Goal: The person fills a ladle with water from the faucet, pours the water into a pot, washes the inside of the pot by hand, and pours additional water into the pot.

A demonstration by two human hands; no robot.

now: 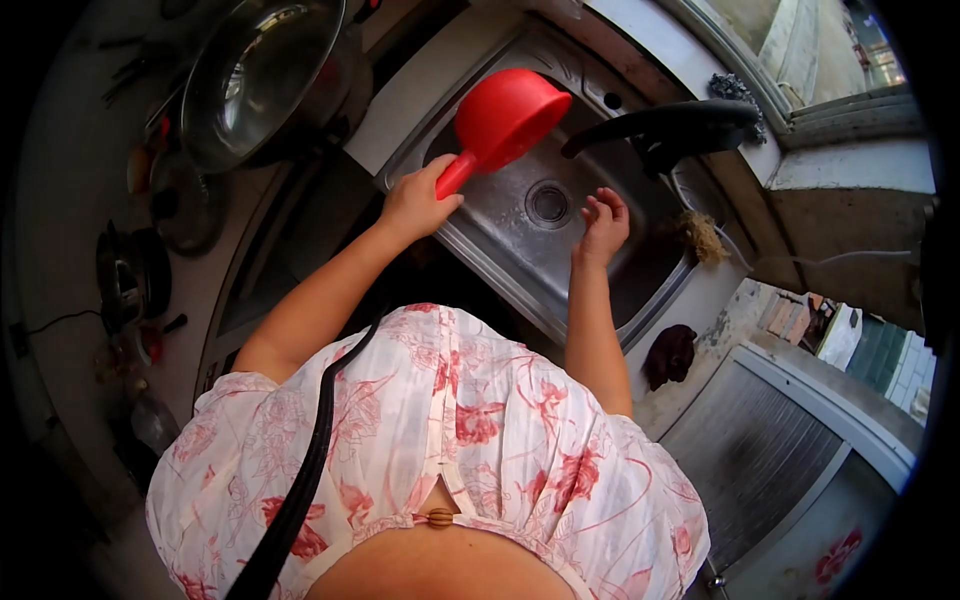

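My left hand (418, 197) is wrapped round the handle of a red plastic water dipper (508, 118). The dipper is held tilted above the far left side of a stainless steel sink (520, 210). Over the right part of the basin hovers my right hand (604, 228), its fingers loosely bent and somewhat apart, with nothing visible in them. Between the two hands lies the round drain (547, 204). A black faucet (660, 130) reaches over the sink from the back right, its spout close to the dipper's rim.
Left of the sink stands a large metal pot (262, 85). A glass lid (188, 205) and a black-rimmed pan (135, 275) are farther left. A tan scrubber (703, 237) sits on the sink's right edge, and a dark crumpled item (670, 357) lies nearer. A steel-wool-like bundle (735, 90) is by the window.
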